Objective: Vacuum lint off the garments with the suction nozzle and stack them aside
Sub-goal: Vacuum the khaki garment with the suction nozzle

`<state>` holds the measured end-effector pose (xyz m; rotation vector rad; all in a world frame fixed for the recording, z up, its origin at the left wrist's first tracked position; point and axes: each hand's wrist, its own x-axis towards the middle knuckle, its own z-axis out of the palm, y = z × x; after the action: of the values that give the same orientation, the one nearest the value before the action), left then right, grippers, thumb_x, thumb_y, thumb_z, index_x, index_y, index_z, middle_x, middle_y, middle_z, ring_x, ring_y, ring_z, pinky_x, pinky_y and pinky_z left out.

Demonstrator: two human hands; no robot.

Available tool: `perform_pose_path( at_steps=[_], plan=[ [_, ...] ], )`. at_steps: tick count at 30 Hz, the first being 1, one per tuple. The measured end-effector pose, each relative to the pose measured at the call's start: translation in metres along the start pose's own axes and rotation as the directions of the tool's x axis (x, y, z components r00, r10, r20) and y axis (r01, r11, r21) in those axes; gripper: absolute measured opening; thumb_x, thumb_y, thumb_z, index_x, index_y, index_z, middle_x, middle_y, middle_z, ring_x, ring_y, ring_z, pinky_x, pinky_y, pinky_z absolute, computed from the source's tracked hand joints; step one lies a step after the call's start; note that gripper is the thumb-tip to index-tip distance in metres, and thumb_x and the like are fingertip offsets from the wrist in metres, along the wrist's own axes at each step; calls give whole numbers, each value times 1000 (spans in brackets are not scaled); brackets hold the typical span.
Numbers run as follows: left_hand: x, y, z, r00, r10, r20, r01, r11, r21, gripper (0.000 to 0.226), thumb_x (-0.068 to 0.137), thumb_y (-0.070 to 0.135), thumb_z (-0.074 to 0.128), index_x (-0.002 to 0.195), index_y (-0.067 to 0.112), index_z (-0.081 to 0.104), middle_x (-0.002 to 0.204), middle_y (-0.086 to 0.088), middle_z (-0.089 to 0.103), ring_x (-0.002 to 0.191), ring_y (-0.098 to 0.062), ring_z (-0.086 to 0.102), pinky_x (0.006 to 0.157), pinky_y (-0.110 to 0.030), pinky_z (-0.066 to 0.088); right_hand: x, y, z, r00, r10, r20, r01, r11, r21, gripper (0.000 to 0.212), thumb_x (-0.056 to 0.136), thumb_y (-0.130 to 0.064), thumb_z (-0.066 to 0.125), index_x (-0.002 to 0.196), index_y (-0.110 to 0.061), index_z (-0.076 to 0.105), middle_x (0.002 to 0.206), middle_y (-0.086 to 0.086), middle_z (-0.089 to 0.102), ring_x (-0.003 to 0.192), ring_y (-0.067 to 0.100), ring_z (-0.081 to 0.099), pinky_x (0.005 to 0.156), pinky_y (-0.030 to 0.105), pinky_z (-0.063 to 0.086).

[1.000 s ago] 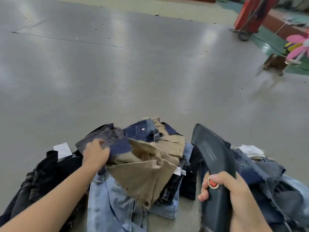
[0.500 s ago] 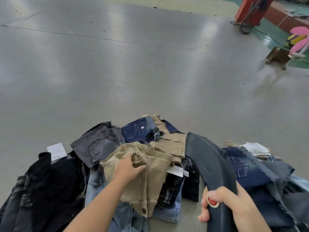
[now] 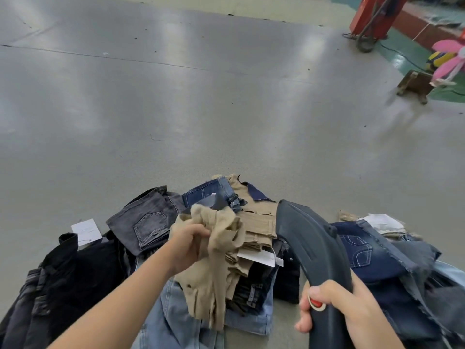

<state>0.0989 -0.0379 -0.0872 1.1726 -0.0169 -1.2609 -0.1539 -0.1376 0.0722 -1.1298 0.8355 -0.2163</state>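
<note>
- The left hand [image 3: 191, 244] gripped a crumpled tan cotton garment [image 3: 216, 260] above the stacked denim pile [image 3: 161, 222].
- The right hand [image 3: 337, 308] clasped the dark grey plastic suction nozzle [image 3: 309, 243], thumb beside its red button [image 3: 315, 303].

Khaki garment [image 3: 214, 250]: plain tan, no pattern. Suction nozzle [image 3: 312, 245]: dark slate grey, with a red button [image 3: 315, 303] ringed in white. Folded jeans [image 3: 143, 224]: washed charcoal grey. Dark blue jeans [image 3: 362, 250]: indigo, white curved stitching on the pocket. Light jeans [image 3: 171, 321]: pale faded blue. Black garments [image 3: 68, 275]: solid black. Paper tag [image 3: 85, 230]: white. Floor [image 3: 176, 109]: glossy grey, green along the far right edge. Toy [image 3: 450, 56]: pink petals, yellow behind.
</note>
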Motion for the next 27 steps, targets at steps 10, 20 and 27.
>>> perform_pose_path(
  at_steps=[10, 20, 27],
  plan=[
    [20, -87, 10, 770, 492, -406, 109, 525, 844, 54, 91, 38, 59, 133, 7, 47, 127, -12, 48, 116, -28, 49, 96, -38, 40, -4, 1, 4, 998, 21, 64, -21, 1000, 8, 53, 52, 11, 57, 104, 2, 53, 57, 31, 49, 45, 37, 47, 43, 37, 48],
    [54, -46, 7, 774, 50, -631, 442, 670, 596, 40, 96, 17, 44, 132, -2, 47, 122, -19, 61, 111, -33, 59, 88, -36, 47, -9, -5, 3, 989, 85, 121, -93, 994, 60, 73, 45, 7, 53, 117, -2, 52, 57, 29, 50, 50, 34, 45, 42, 32, 43],
    [-45, 17, 34, 981, -180, -70, 162, 964, -210, 33, 88, 20, 46, 105, -2, 65, 92, -22, 70, 72, -32, 69, 69, -38, 57, -7, -6, 11, 995, 23, 98, -26, 999, 22, 71, 50, 2, 56, 117, -23, 58, 55, 26, 50, 43, 34, 49, 41, 32, 46]
  ],
)
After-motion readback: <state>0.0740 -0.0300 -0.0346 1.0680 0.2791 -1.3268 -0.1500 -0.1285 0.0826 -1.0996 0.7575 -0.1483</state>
